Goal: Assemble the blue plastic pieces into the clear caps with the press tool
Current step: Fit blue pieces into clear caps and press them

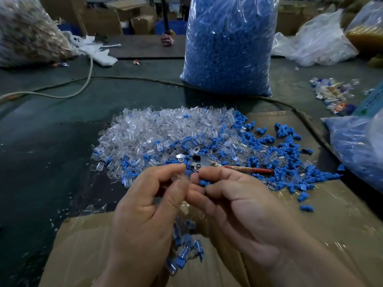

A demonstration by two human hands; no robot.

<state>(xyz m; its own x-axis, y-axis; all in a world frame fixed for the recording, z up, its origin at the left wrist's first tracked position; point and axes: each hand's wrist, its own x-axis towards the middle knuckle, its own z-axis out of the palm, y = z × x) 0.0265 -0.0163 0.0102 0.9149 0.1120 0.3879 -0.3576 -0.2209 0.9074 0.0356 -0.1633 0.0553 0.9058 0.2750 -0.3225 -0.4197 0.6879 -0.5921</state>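
My left hand (pixel 145 206) pinches a clear cap (pixel 178 176) between thumb and forefinger. Close beside it, my right hand (pixel 238 201) pinches a blue plastic piece (pixel 204 182) at its fingertips, right next to the cap. Just beyond my fingers lies the press tool (pixel 199 161), a small metal block with a red handle (pixel 250 169) reaching right. Behind it spreads a heap of clear caps (pixel 165 129), with loose blue pieces (pixel 286 150) scattered to the right. Several assembled blue-in-clear parts (pixel 184 251) lie below my hands.
A tall clear bag of blue pieces (pixel 228 46) stands behind the heap. A second bag of blue pieces (pixel 356 150) lies at the right edge. The taped cardboard box (pixel 83 251) sits under my hands. A white cable (pixel 62 94) crosses the dark green table (pixel 41 141).
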